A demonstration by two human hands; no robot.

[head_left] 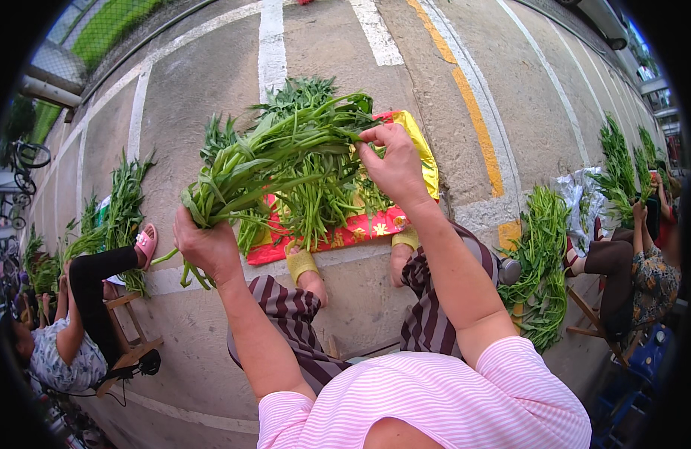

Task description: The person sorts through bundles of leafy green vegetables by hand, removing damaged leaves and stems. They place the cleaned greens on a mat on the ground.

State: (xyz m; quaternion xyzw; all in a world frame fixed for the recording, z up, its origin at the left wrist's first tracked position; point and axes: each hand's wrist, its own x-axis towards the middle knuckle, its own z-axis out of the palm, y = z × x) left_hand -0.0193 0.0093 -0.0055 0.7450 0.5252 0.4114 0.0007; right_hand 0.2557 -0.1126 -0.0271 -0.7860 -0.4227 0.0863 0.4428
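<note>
Leafy greens above a yellow-lettered red sheet

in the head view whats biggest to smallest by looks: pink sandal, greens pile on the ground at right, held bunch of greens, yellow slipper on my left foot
1. Held bunch of greens
2. Greens pile at right
3. Pink sandal and left yellow slipper: too alike in size to rank

Arms outstretched, left hand curled, right hand pinched.
</note>
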